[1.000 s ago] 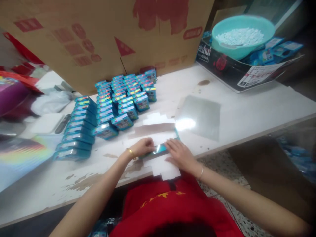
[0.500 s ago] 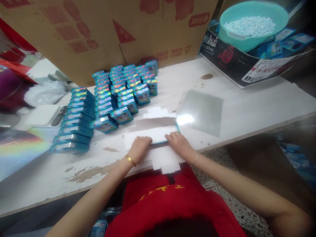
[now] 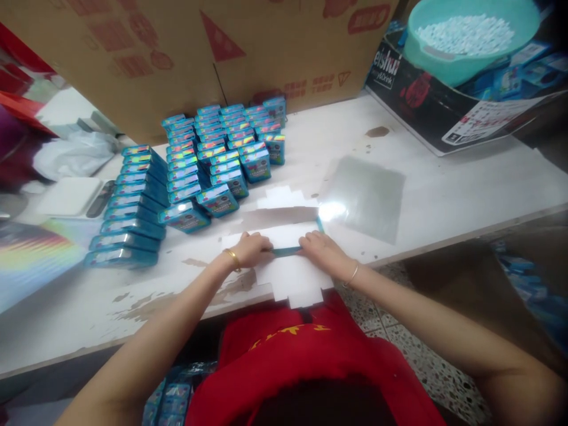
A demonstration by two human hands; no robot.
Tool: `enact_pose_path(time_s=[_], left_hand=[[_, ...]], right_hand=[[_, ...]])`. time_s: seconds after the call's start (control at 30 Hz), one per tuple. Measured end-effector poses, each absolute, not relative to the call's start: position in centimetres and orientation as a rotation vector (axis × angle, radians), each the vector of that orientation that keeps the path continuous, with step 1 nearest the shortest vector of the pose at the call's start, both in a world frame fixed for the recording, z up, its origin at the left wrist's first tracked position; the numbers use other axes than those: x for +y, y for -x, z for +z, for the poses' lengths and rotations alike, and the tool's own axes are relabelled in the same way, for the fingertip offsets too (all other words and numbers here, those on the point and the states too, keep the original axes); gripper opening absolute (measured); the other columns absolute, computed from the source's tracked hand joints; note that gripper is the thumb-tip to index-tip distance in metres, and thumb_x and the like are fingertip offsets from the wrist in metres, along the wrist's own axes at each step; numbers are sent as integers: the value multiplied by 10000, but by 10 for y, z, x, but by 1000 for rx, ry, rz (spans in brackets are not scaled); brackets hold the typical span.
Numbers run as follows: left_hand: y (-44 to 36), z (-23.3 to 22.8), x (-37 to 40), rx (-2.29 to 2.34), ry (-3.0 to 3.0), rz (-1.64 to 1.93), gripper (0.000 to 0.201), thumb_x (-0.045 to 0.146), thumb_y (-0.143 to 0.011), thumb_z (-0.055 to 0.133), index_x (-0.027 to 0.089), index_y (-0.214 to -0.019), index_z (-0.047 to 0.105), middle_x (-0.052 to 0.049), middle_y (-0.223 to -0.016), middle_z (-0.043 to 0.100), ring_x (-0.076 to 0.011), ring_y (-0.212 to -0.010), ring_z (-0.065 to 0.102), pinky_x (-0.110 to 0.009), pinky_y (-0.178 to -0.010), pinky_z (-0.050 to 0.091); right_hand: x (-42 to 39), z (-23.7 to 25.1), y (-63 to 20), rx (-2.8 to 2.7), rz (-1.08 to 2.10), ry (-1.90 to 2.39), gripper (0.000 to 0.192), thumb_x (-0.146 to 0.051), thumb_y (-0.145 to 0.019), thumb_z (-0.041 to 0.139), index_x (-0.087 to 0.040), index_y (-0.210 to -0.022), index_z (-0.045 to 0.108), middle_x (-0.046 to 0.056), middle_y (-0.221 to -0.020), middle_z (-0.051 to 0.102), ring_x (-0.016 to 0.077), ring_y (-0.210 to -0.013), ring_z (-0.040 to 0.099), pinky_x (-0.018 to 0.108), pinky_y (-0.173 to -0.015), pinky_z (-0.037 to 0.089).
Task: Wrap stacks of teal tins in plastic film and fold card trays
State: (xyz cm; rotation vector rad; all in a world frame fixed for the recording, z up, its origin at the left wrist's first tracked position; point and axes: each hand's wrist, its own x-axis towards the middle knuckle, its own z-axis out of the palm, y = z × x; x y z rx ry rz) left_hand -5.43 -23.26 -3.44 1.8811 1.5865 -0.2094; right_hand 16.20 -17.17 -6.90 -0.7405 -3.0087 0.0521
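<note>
Head view: the left hand [image 3: 252,249] and right hand [image 3: 322,251] are curled narrow, side by side, each pinching the raised blue edge of a white card [image 3: 293,275]. The card lies flat on the worktop [image 3: 461,183] between and around them, its tabbed flap toward the body. Blue boxes [image 3: 219,201] stand in rows beyond the left hand; past the right hand lies a grey sheet [image 3: 368,198], with a basin [image 3: 437,59] farther off.

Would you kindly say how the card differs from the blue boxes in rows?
The card looks mostly white; the boxes, mostly blue. The card lies mostly unfolded; the boxes stand assembled. The left hand and right hand touch the card, not the boxes. Both rest on the table.
</note>
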Motion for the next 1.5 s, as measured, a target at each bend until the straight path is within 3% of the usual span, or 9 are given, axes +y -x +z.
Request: enact_pose_path(time_s=[0.17,0.3,0.57,0.73,0.87,1.03,1.27,1.4,1.5], left_hand=[[58,-42,-242,1652,-1799,-68,213,331,-835,481,209,-849,654,-24,-926,652,-218,-958,491,-354,-834,248],[59,-45,-244,1664,-1782,-46,212,344,-829,494,210,-834,658,-18,-932,663,-211,-954,505,-347,-825,239],[56,-43,-248,1772,-1728,54,222,357,-811,501,202,-782,657,13,-714,644,-149,-748,522,-330,-820,239],[55,-45,-245,1735,-1747,-38,263,369,-823,470,211,-767,673,-19,-821,645,-199,-875,497,-372,-828,236],[55,-39,-240,1766,-1788,-148,291,381,-830,458,208,-735,672,-50,-870,623,-241,-938,476,-389,-812,269],[36,-33,-249,1692,-1775,-153,228,306,-797,498,178,-681,647,-56,-857,644,-225,-874,528,-395,-820,323],[-7,-40,-278,1874,-1710,-138,269,284,-845,422,162,-780,653,-119,-949,651,-283,-961,541,-441,-840,366],[-4,-37,-282,1903,-1669,-107,244,324,-818,469,190,-760,664,-85,-883,670,-250,-864,587,-376,-778,406],[-10,-36,-284,1940,-1638,-47,241,318,-818,466,189,-760,661,-85,-865,670,-235,-826,602,-335,-724,415]], right_hand=[[-168,-69,-164,-2993,101,679,236,-287,-911,540,-117,-760,604,102,-844,545,201,-777,478,318,-637,363],[-164,-69,-161,-3032,182,732,248,-315,-884,584,-110,-750,623,94,-825,539,202,-780,482,314,-648,376],[-149,-62,-152,-3186,340,675,243,-323,-874,594,-135,-726,639,106,-854,584,225,-807,502,324,-661,377],[-142,-63,-148,-3222,375,616,285,-346,-874,586,-154,-671,639,106,-846,597,237,-817,504,324,-658,360],[-142,-62,-147,-3246,331,587,275,-344,-882,575,-151,-699,647,99,-852,608,230,-826,508,320,-672,341],[-135,-54,-152,-3277,313,347,249,-341,-872,590,-158,-710,635,56,-800,609,197,-808,509,319,-727,316],[-117,-55,-153,-3320,163,-48,252,-340,-859,600,-170,-675,631,34,-775,613,174,-772,473,305,-719,293],[-125,-45,-153,-3315,19,-34,220,-245,-851,594,-163,-650,632,45,-736,613,183,-767,482,318,-734,324],[-152,-37,-164,-3135,-82,138,156,-132,-864,510,-140,-791,647,95,-880,629,225,-875,502,368,-810,366]])
